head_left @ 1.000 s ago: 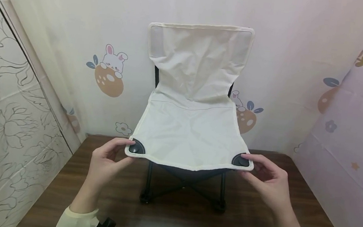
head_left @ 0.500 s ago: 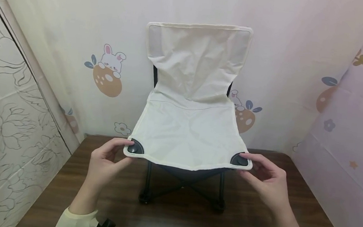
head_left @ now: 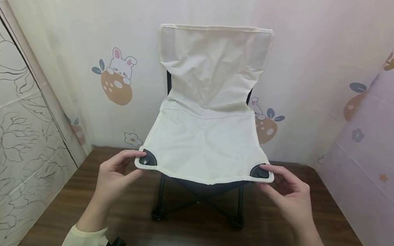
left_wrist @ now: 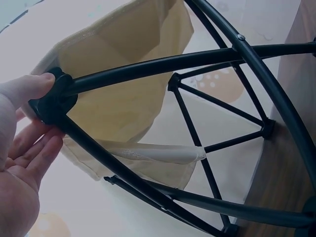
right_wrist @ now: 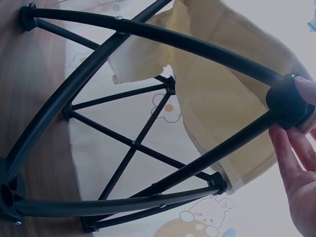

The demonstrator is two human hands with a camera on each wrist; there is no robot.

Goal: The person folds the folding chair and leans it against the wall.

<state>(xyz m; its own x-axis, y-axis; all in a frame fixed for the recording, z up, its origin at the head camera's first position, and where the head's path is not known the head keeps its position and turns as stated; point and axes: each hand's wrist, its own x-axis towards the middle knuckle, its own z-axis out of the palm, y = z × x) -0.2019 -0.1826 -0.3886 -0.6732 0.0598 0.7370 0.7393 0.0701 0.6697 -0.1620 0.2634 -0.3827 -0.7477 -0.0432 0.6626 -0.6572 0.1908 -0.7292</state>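
Note:
A cream folding chair [head_left: 206, 139] stands unfolded in the middle, its backrest [head_left: 214, 58] upright and its seat facing me. My left hand [head_left: 113, 178] grips the front left seat corner, fingers on top of the black corner patch [head_left: 149, 158] and thumb below. At the opposite front corner my right hand [head_left: 291, 193] holds the other black patch [head_left: 257, 171] the same way. Both wrist views show the underside: the left hand [left_wrist: 24, 133] and the right hand [right_wrist: 298, 158] each hold a black plastic corner joint where the dark frame tubes [left_wrist: 158, 64] meet.
The chair's crossed black legs [head_left: 199, 199] stand on a dark wooden tabletop [head_left: 186, 239]. Behind hangs a pale curtain [head_left: 85, 31] printed with rabbits and fruit. A flower-patterned panel [head_left: 10, 122] borders the left, and more printed cloth [head_left: 379, 174] borders the right.
The view has shifted very slightly. Both hands keep their hold on the seat corners, and the chair stays in place.

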